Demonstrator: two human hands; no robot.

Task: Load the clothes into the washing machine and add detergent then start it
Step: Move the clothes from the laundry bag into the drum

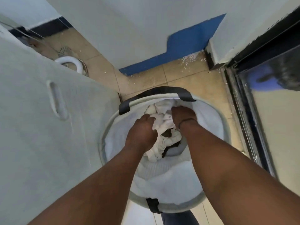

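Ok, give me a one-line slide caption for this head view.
Both hands, left hand and right hand, reach into the laundry basket to gather white clothes.

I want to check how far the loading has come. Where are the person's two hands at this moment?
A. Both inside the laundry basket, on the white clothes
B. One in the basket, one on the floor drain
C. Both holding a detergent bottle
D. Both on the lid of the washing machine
A: the left hand and right hand both reach into the laundry basket and grip the white clothes bunched there.

two hands [141, 132], one laundry basket [209, 111], two handles [155, 90]
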